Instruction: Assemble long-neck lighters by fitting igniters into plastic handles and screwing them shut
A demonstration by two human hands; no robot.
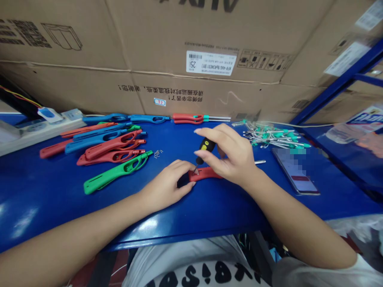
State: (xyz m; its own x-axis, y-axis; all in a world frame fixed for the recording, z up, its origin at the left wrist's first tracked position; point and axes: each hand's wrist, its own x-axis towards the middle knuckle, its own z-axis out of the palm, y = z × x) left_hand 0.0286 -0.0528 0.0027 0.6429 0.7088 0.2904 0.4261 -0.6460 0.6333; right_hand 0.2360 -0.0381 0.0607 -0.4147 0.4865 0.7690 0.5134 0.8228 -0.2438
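Observation:
A red lighter body lies on the blue table, its metal tube showing to the right of my wrist. My left hand pinches the lighter's left end between thumb and fingers. In my right hand is a small black and yellow screwdriver, held between thumb and forefinger. It stands tilted, with its tip down at the lighter's left end beside my left fingertips. My right hand hides the middle of the lighter.
Red, blue and green handles lie at the left, with small screws beside them. A finished-looking red lighter lies at the back. Green-ended metal tubes and a phone are at the right; cardboard stands behind.

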